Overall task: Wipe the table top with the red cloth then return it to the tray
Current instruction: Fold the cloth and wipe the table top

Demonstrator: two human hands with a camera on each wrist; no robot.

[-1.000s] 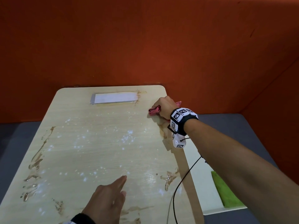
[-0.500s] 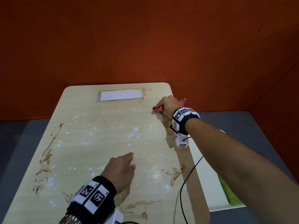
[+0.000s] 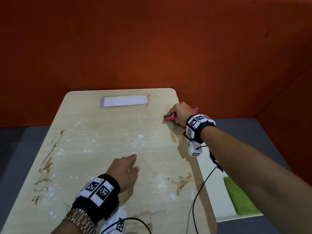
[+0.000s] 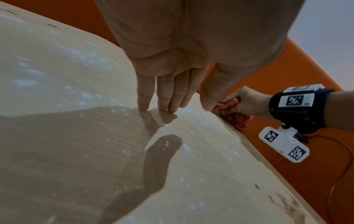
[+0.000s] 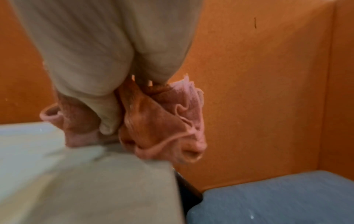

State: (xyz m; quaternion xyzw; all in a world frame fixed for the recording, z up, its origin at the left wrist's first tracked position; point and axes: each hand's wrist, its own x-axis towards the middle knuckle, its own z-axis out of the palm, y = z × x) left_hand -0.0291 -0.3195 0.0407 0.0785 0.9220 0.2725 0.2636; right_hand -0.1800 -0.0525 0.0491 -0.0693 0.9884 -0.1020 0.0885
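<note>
Right hand (image 3: 179, 114) bunches the red cloth (image 3: 169, 117) at the table (image 3: 104, 141) edge; left hand (image 3: 124, 169) braces, fingers straight (press flat, sweep toward the stains).

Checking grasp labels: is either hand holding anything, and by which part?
Right hand grips the red cloth bunched at its middle, ends sticking out both sides. Left hand holds nothing; its fingertips touch the table.

Black wristbands (image 3: 200, 128), white tag markers, gold watch (image 3: 79, 220)

Pale wood-grain table top (image 3: 108, 149), pink-red cloth (image 3: 169, 117), green cloth (image 3: 239, 198), orange walls (image 3: 152, 44)
</note>
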